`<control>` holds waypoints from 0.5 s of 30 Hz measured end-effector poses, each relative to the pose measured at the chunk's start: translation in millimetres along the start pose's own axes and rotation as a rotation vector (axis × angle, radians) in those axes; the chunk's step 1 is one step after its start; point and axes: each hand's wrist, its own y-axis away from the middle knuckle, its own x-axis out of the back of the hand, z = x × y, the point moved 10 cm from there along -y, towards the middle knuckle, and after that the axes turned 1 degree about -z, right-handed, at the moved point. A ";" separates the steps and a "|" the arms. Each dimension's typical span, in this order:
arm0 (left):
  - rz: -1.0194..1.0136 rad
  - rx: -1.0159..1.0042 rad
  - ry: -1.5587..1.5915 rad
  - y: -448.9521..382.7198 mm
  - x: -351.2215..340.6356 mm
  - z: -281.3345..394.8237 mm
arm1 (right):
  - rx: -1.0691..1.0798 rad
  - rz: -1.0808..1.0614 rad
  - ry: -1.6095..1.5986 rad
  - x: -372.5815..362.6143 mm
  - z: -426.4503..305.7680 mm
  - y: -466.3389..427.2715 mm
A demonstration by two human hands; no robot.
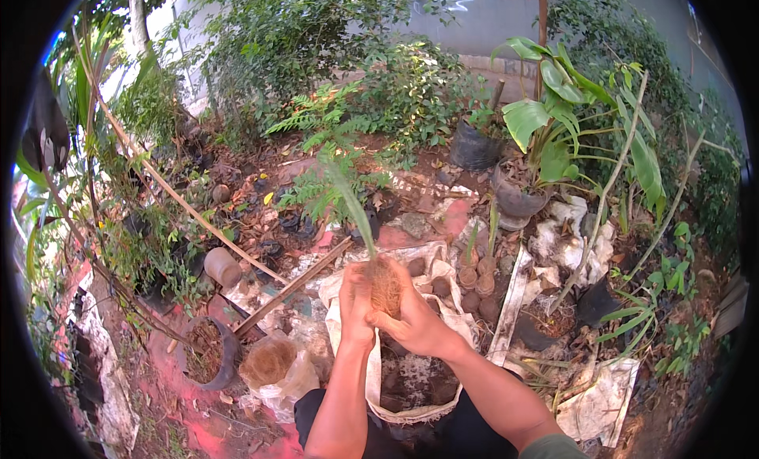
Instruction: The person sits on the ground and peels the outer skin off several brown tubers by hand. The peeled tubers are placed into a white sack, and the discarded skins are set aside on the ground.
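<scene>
Between my left hand (357, 302) and my right hand (413, 316) is a ball of brown fibre (385, 288), probably coconut fibre. A long, slightly blurred green leaf (354, 213) rises from its top. My palms press it from both sides, and my fingers hide part of it. Below the hands an open white woven sack (373, 376) lies with its rim rolled down, dark soil-like material (409, 373) inside. Just beyond the hands several small round dark balls (471, 302) sit near the sack's far edge. Two fibre-wrapped plants (485, 275) stand beside them.
At the left are a plastic bag of loose fibre (270, 361), a dark pot (228, 352) on its side and a wooden strip (290, 287). A pale board (510, 305) lies at the right. Beyond stand a large-leaved potted plant (557, 109) and a black planter (474, 146).
</scene>
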 end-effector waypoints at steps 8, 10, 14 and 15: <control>-0.155 -0.090 -0.181 0.0 -23.4 -16.7 | 0.013 0.281 -0.231 30.0 24.0 7.4; -0.234 0.071 0.121 3.5 -36.5 -29.5 | 0.057 0.246 -0.115 29.8 17.7 6.6; -0.143 0.097 0.012 0.8 -31.3 -30.2 | 0.268 0.425 0.881 45.1 -26.8 17.7; -0.115 0.068 -0.065 -2.2 -27.8 -26.9 | 0.264 0.447 0.933 49.0 -30.3 18.7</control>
